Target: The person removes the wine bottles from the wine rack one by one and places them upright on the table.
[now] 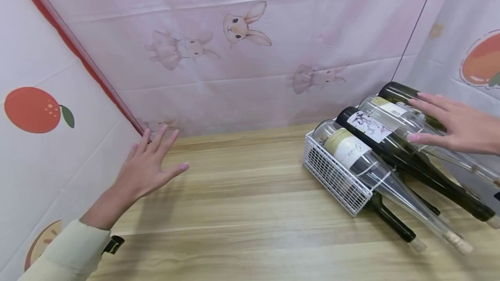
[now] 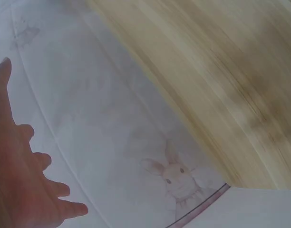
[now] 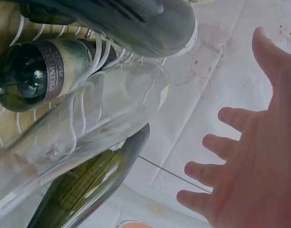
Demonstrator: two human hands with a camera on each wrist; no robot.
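Fingers (image 3: 205,175) spread and straight, my right hand (image 1: 465,127) holds nothing; the head view lays it over the bottles, whereas the right wrist view shows a gap. Nearest it are a dark green bottle (image 1: 395,91) and a clear glass bottle (image 1: 384,111); on its thumb side come a glossy dark bottle (image 1: 406,155), floral-labelled, then a clear bottle with a cream-and-gold label (image 1: 347,148). They lie across a white wire rack (image 1: 337,176), round bases away from me, tapering necks past its edge. Only the right wrist view gives the lower bottle's printed label (image 3: 55,71), by curved wires.

Well apart, my left hand (image 1: 144,171) holds nothing either, fingers fanned. A broad stretch of smooth wood-grain tabletop (image 1: 234,203) separates it from the rack's mesh side. Its wrist view adds a rabbit print (image 2: 179,180) near the tabletop's corner. Beyond both hands hangs creased pink cloth (image 1: 332,21).
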